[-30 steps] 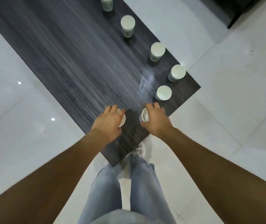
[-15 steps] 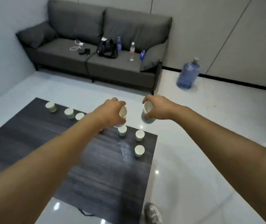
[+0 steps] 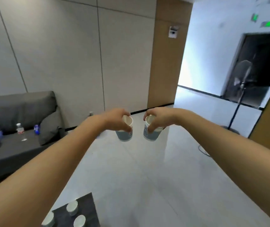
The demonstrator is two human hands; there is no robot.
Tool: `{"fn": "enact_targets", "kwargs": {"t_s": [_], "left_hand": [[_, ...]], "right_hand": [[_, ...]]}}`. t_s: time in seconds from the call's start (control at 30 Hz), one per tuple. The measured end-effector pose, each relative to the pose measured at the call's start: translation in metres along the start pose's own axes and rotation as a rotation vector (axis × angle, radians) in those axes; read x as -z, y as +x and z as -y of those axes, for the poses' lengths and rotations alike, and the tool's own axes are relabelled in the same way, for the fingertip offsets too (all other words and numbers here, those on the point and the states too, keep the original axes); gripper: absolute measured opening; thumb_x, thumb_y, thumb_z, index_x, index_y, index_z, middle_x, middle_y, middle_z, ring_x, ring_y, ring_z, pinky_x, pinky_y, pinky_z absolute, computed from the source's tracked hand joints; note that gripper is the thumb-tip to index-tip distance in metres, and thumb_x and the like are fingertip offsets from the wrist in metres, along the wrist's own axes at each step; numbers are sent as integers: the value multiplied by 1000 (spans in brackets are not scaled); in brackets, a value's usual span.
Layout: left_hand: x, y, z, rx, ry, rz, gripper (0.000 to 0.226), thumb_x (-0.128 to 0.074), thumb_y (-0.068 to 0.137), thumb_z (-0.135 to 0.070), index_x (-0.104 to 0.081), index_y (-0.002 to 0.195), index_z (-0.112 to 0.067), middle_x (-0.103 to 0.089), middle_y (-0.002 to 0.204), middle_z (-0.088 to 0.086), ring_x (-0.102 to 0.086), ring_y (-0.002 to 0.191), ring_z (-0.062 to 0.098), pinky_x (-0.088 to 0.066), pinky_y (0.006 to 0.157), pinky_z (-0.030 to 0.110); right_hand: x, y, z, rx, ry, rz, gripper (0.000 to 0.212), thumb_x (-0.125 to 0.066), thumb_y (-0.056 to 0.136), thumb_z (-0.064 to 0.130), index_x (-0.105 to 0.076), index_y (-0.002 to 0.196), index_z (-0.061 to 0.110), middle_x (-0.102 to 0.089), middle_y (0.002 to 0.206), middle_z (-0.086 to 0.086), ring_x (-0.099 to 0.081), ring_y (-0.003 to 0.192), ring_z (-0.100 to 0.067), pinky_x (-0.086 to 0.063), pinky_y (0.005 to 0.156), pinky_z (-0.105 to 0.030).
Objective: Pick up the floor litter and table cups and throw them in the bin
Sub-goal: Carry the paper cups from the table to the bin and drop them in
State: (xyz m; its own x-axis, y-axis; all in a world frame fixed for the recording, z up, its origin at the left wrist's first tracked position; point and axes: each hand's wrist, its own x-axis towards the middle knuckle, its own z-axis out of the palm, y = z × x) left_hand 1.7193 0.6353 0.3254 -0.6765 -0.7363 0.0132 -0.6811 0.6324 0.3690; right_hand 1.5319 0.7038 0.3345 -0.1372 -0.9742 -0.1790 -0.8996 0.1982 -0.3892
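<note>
Pale, glossy floor tiles point(image 3: 147, 185) fill most of the view, and no litter can be made out on them. A grey fabric sofa point(image 3: 16, 128) is seen at the left, with small plastic bottles point(image 3: 19, 128) lying on its seat, and a black standing fan point(image 3: 242, 89) is seen by the dark doorway at the right. Only a corner of the dark wood-grain bench point(image 3: 90, 208) is shown at the bottom edge, and three white paper cups point(image 3: 72, 207) are left standing on it. No bin is visible.

Both arms are held out ahead at chest height. The left hand point(image 3: 116, 120) is closed over the rim of a blue-and-white paper cup point(image 3: 125, 135), fingers clamped on it, and the right hand point(image 3: 158, 119) is clamped likewise on a second blue-and-white paper cup point(image 3: 150, 135). The two cups are held upright, just beside each other but apart, well clear of the bench.

The task is judged to be at an early stage: two cups are being carried, none is shown binned, and at least three remain.
</note>
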Motion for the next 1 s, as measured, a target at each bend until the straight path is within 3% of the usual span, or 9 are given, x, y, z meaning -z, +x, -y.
{"fn": "enact_targets", "kwargs": {"t_s": [0.07,0.27,0.47,0.67,0.73,0.83,1.0], "left_hand": [[-7,5,-47,-118,1,30,56,-75,78,-32,-54,129,-21,-58,120,1,-51,100,17,-42,82,29],[-50,-27,-196,-420,14,104,63,-73,79,-38,-50,135,-21,-54,129,-1,-52,108,19,-46,83,28],[-121,-116,-354,-710,37,250,58,-73,78,-37,-55,130,-23,-57,125,-2,-54,104,18,-46,82,29],[-188,-220,-486,-998,62,406,44,-74,78,-36,-61,117,-21,-62,113,-1,-58,100,21,-51,84,36],[-205,-250,-523,-1088,69,446,37,-73,78,-37,-62,112,-25,-63,110,-1,-58,96,19,-48,76,31],[-229,-287,-573,-1193,54,490,46,-73,78,-37,-61,120,-23,-61,113,-3,-56,99,19,-45,80,28],[-267,-318,-651,-1328,83,556,56,-72,78,-40,-56,129,-23,-57,124,-4,-53,106,18,-46,89,32]], "right_hand": [[17,-45,-32,-92,14,-32,50,-77,76,24,-54,120,25,-52,115,-2,-56,101,-25,-59,78,-35],[30,-215,-115,-346,36,-145,51,-75,78,27,-53,123,29,-52,118,0,-57,94,-21,-51,58,-23],[2,-430,-178,-581,100,-248,48,-75,76,30,-54,119,30,-53,109,16,-56,98,-16,-53,65,-27],[-33,-622,-199,-855,167,-348,49,-76,77,28,-54,121,26,-52,119,2,-55,105,-22,-58,79,-36],[-43,-674,-202,-938,196,-369,50,-76,77,27,-53,121,25,-52,118,0,-55,105,-23,-59,73,-33],[-56,-737,-208,-1036,250,-394,45,-75,79,25,-52,117,25,-52,117,-1,-55,106,-25,-54,60,-25],[-71,-810,-233,-1175,328,-472,44,-76,79,22,-54,118,22,-54,118,-4,-57,107,-26,-58,77,-34]]}}
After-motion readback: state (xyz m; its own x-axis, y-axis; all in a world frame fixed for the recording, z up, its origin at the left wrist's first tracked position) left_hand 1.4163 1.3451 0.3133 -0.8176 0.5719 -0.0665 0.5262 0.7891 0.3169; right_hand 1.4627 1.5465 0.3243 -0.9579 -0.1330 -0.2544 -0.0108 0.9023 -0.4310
